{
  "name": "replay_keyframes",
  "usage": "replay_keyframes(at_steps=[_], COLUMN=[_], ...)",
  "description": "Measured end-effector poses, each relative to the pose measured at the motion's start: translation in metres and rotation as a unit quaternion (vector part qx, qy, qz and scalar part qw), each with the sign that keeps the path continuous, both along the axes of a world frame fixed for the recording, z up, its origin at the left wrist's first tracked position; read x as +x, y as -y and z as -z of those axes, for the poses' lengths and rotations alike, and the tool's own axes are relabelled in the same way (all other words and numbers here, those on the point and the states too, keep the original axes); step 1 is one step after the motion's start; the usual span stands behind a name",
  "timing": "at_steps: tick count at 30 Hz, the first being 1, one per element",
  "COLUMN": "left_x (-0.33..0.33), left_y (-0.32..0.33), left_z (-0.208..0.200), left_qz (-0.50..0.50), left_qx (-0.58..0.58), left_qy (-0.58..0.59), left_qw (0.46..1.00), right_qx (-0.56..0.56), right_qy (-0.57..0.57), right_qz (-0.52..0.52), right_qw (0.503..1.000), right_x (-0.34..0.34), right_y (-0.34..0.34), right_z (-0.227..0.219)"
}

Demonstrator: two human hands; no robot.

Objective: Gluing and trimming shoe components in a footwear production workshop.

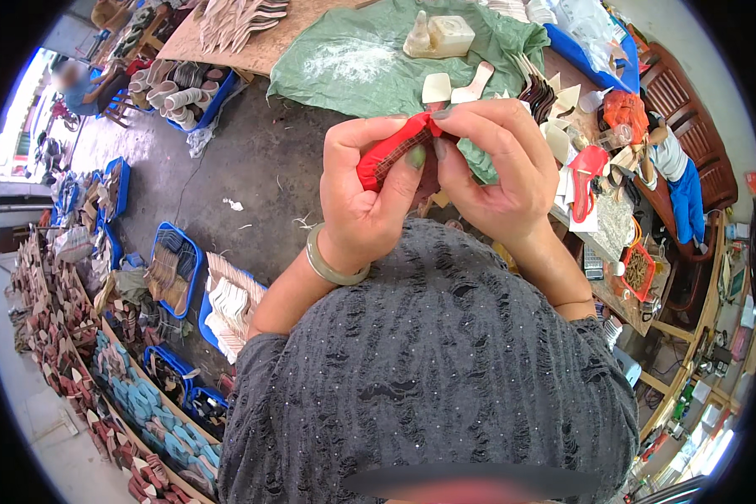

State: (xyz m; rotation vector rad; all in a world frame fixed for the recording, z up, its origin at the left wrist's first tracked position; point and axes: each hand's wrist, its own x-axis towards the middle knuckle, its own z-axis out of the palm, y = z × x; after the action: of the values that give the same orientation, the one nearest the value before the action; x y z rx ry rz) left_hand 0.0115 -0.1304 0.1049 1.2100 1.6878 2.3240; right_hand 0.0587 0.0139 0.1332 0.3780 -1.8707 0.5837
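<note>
The surface [265,46] bears a green sheet [298,84], perhaps against white powder [349,60]; before it, left hand [363,181] and right hand [508,168] hold up a red piece [376,161], each grip pinched narrow on it, seemingly to steady its tip.

Head view: worn on the person's head, left of a side-by-side pair. Faces steeply down and forward, upright, past the dark grey slit-textured fabric top [428,353], very near, lower middle. Bare left hand [357,189] and bare right hand [512,172] close, above centre. Crumpled green plastic sheet [311,88] farther, toward upper edge. Fisheye: black rim, edges bowed.
</note>
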Motion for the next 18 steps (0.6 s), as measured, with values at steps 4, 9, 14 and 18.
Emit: replay_keyframes(at_steps=[4, 9, 14, 18], left_x=[-0.004, -0.007, -0.007, -0.011], left_y=[-0.001, -0.003, -0.001, 0.001], left_z=[0.000, 0.000, -0.003, -0.002], left_qz=[-0.027, -0.036, -0.001, -0.012], left_qx=[-0.030, -0.034, -0.017, -0.049], left_qy=[-0.044, -0.043, 0.011, -0.009], left_qw=[0.998, 0.998, 1.000, 0.999], right_qx=[-0.007, -0.037, -0.166, -0.062], right_qy=[-0.001, 0.022, 0.087, 0.047], right_qz=[0.009, -0.006, -0.065, -0.017], right_qw=[1.000, 0.999, 0.980, 0.997], right_x=[-0.003, -0.005, -0.003, -0.006], right_y=[-0.003, -0.005, -0.004, -0.002], right_z=[0.002, 0.001, 0.001, -0.003])
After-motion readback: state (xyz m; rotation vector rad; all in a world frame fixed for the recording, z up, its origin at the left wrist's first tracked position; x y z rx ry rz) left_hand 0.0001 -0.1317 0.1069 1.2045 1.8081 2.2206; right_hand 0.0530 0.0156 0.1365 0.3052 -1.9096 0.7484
